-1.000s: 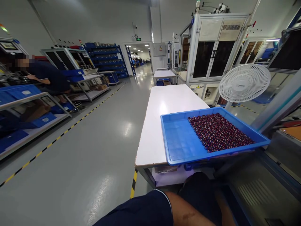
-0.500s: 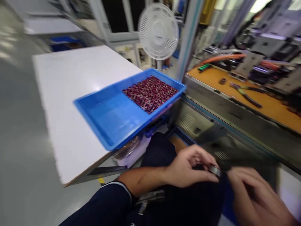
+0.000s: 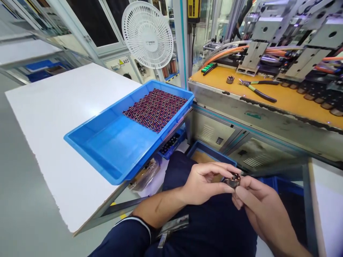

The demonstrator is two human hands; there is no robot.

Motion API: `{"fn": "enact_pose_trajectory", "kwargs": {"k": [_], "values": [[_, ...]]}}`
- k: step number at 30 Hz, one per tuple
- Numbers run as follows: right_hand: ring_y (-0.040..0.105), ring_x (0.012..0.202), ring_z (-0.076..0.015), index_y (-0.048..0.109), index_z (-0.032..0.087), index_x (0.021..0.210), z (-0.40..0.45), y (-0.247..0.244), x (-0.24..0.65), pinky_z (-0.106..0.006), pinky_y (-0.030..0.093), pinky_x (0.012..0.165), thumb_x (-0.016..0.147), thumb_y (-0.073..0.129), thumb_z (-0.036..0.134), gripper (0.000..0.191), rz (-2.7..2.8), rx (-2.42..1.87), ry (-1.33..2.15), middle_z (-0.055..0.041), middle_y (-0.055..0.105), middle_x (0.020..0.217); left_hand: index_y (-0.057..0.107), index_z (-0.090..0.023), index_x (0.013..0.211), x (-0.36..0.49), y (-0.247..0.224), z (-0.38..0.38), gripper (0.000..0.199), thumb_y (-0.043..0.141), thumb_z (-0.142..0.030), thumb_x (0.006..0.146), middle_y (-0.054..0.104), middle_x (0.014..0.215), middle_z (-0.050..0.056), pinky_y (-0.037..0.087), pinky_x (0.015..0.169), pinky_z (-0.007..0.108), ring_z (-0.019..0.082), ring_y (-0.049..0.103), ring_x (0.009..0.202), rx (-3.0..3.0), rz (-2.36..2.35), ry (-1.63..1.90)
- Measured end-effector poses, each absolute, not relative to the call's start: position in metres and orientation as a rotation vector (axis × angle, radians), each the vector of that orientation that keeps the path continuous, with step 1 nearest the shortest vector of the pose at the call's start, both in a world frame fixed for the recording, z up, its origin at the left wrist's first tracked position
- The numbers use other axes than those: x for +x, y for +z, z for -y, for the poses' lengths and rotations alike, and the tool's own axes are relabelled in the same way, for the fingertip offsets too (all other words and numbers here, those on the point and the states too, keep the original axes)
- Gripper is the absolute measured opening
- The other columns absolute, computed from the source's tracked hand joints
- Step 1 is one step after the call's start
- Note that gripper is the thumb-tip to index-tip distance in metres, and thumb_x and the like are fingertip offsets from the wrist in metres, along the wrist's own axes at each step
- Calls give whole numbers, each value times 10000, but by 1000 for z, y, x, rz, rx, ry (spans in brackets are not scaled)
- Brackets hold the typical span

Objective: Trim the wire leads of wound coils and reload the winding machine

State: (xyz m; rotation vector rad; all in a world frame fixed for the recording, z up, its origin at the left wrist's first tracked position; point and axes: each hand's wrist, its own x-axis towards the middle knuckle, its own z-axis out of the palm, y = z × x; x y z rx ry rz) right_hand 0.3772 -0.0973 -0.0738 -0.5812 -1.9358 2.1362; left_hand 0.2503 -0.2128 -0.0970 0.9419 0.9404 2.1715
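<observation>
Above my lap, my left hand (image 3: 205,182) pinches a small round part with copper-coloured windings (image 3: 233,181) between thumb and fingers. My right hand (image 3: 258,200) touches the same part from the right, its thumb and fingertips closed at the part's edge. The two hands nearly meet there. Up and to the left, a blue tray (image 3: 107,171) rests on a white table (image 3: 34,117). Many small dark red and blue pieces (image 3: 158,109) are packed in the tray's far right portion.
A white fan (image 3: 148,35) stands behind the tray. On the machine's orange bench (image 3: 214,80) at the right are pliers (image 3: 258,91), a similar round part (image 3: 230,79) and a row of several more. Blue bins (image 3: 198,144) sit below.
My right hand has come in from the right and now touches the round part, which it was apart from. The view has shifted, so the tray and bench appear further left.
</observation>
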Motion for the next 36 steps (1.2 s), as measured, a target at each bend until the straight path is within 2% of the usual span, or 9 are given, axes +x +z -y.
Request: {"fn": "enact_pose_trajectory", "kwargs": {"k": [3,6,9,13,18,22,29,32,36], "values": [[527,580,-124,684,177,913,98,-74,374,-221,478,534,860,737,447,280,1838,-506,2272,-10,560,648,745,-157,908,250,-98,210,233,830,-95,699,771,1091,105,548,992,382,215,713,1088,982,-910,2170],[559,573,-134,702,180,974,99,-76,372,-241,506,522,870,738,385,233,1789,-366,2176,-23,599,682,759,-171,889,246,-104,204,170,823,-232,744,766,1118,108,527,1022,427,244,696,1132,892,-897,2110],[634,687,-158,686,202,1062,94,-79,372,-260,537,587,864,731,214,203,1965,-166,1544,-54,664,865,761,-174,913,237,-111,199,244,735,-402,829,758,1132,123,555,942,388,242,707,1093,582,-1097,2165],[668,760,-169,646,160,1076,81,-79,370,-266,547,712,820,731,64,286,2140,-49,426,-54,679,869,748,-170,975,236,-106,210,219,780,-279,788,775,957,80,560,795,270,156,711,865,819,-1720,2264],[667,724,-183,602,112,1103,71,-80,370,-283,565,694,886,672,84,229,2194,194,71,-78,660,821,702,-123,1125,253,-84,223,472,842,-316,718,775,993,128,592,794,271,175,727,862,1549,-1884,1964],[645,747,-183,589,138,1140,76,-82,372,-297,567,690,901,651,94,250,2213,205,78,-79,644,848,709,-91,1050,252,-80,217,365,800,-304,769,778,958,143,599,819,269,180,740,877,1574,-1807,1931],[587,825,-186,619,129,1124,86,-69,380,-308,497,645,853,670,66,282,2193,163,817,-91,596,932,705,-100,1071,246,-81,217,284,751,-227,821,760,1024,153,595,880,317,198,725,962,1650,-1751,1893],[586,784,-163,644,152,1002,87,-69,382,-299,476,656,848,640,-6,221,2128,78,963,-56,592,874,716,-103,1054,248,-80,219,240,731,-197,833,734,1059,154,617,794,271,172,720,915,1520,-1624,1904],[580,782,-149,659,174,942,89,-74,382,-281,461,677,873,638,28,163,2116,-41,1174,-39,589,851,726,-116,1009,249,-81,218,219,753,-178,800,718,1066,136,616,679,228,135,706,816,1325,-1451,1950]]}}
